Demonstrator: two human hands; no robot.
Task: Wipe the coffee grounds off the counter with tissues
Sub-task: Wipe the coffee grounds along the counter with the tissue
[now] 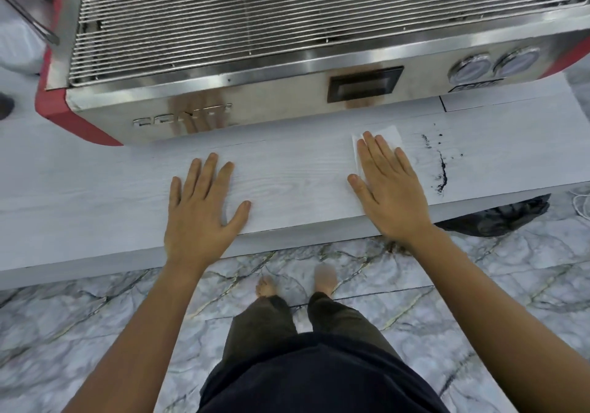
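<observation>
Espresso machine [287, 45] fills the top of the view, back and both ends cut off; raised lettering on its steel front blurred, unreadable, as is the plate under the two gauges [495, 64]. Counter [287, 186] runs out of frame left and right. Black bag [504, 214] half hidden under its edge. Left hand [198, 202] flat, fingers spread, on bare counter. Right hand [389, 186] flat, pressing the tissue [388, 136], mostly covered. Grounds [442, 170] just right of it.
</observation>
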